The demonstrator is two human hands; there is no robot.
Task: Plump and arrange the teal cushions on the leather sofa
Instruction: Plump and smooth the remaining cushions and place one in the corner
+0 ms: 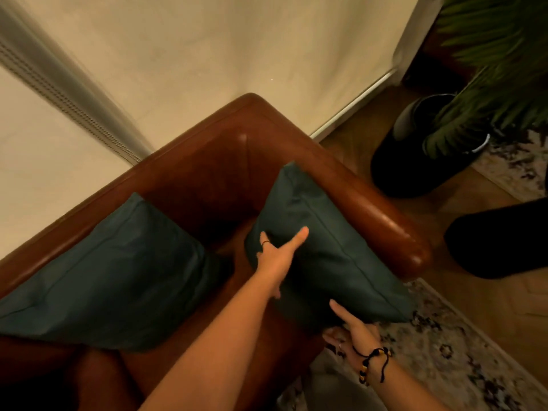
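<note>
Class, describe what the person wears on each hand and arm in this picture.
Both forearms are bare, no sleeves showing. The left hand has a thin dark ring on one of its fingers. The right hand has a ring too, and its wrist carries a black cord bracelet with yellow and dark beads.

A dim indoor view is tinted by warm, yellowish light. Soft glare is seen on the leather sofa (394, 223) armrest. The lower left corner is lost in shadow. Motion blur and wide-angle bending are seen toward the edges.
</note>
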